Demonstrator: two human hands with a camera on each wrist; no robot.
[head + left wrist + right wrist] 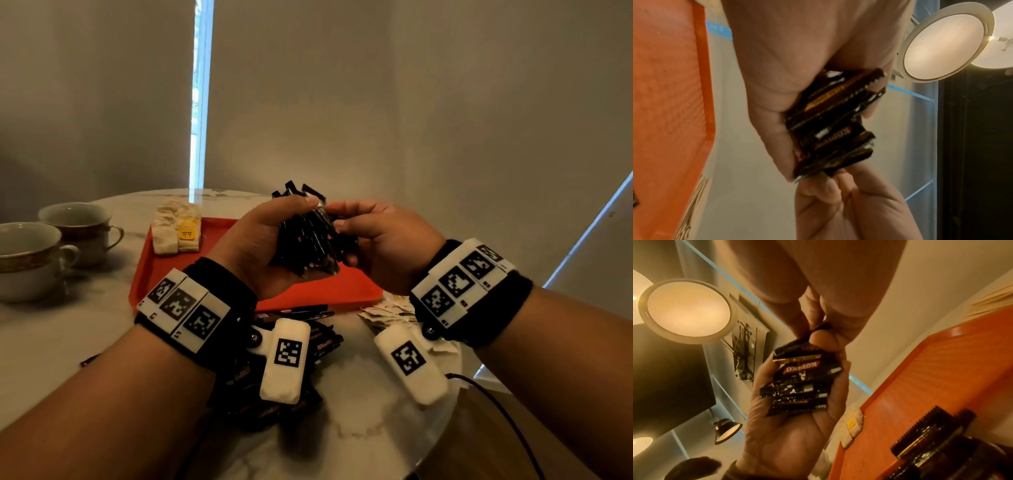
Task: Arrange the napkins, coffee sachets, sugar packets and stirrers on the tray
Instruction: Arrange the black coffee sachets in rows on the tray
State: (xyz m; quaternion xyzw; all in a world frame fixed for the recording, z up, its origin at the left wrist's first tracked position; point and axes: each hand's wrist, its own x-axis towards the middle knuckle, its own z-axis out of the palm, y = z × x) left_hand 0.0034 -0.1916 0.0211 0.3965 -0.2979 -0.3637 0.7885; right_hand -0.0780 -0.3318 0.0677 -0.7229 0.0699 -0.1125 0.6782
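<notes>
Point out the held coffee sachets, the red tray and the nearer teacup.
coffee sachets [310, 240]: head view, middle of the black bundle between both hands.
red tray [164, 270]: head view, bare floor near its left rim.
nearer teacup [27, 263]: head view, outer wall.

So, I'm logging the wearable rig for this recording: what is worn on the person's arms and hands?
Both hands are bare, with no sleeves or gloves. Each forearm carries a black wristband topped by a white plate bearing three black-and-white square markers. A white rounded pod with one marker hangs below each wrist; a thin black cable trails from the right one.
</notes>
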